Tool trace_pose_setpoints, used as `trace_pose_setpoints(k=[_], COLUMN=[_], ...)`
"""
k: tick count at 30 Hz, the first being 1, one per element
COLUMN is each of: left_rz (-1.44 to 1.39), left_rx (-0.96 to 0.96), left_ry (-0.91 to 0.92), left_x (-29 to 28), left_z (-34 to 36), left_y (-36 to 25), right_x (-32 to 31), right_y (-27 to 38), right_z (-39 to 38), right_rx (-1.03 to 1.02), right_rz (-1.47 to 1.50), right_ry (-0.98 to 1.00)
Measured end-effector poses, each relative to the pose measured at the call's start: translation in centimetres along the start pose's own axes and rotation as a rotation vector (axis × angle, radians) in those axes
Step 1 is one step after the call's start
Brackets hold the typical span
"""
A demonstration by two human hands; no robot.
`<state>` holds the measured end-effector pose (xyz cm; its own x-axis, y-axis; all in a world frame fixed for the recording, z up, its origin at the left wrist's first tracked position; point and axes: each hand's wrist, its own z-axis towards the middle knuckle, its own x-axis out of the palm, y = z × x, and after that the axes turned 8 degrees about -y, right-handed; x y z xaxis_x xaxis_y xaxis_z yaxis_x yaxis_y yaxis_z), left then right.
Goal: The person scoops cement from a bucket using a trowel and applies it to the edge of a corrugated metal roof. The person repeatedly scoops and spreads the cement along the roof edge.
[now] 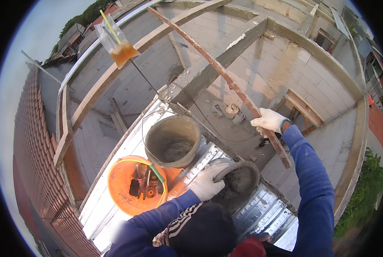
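Right hand (268,121) wrapped round plank (232,82), its long axis running upper left to lower right; left hand (206,185), fingers apparently gripping dark bucket (255,173) rim

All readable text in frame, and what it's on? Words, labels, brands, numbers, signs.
None legible.
Orange bucket, grey bucket, dark bucket under the left hand: no lettering I can make out.
Wooden strip in the right hand, drink bag: same.
Pale bundle on the floor below: too small to tell.
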<state>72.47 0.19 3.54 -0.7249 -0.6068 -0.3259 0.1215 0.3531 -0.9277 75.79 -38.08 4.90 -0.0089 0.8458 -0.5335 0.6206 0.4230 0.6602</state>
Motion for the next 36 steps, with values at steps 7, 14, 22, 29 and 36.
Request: trace_pose_setpoints(k=[7,14,22,29,36], left_rz=[-0.016,-0.139,-0.091,-0.163,-0.164], left_rx=[0.043,-0.143,-0.027,0.008,-0.042], left_ry=[-0.035,0.002,-0.026,-0.035,-0.034], left_x=[-0.8,-2.2,-1.2,-0.9,-0.8], left_z=[0.2,1.0,0.6,0.5,0.9], left_y=[1.9,-0.7,4.2,5.4,4.9], right_x=[10.0,12.5,21.6,21.4,13.3], right_y=[-1.5,5.6,3.9,2.0,-1.1], right_z=[6.3,17.1,18.9,18.2,12.5], right_rx=[-0.151,-0.201,-0.165,-0.191,-0.268], right_rz=[-0.398,-0.356,-0.473,-0.492,-0.501], right_ry=[-0.422,-0.403,-0.235,-0.132,-0.157])
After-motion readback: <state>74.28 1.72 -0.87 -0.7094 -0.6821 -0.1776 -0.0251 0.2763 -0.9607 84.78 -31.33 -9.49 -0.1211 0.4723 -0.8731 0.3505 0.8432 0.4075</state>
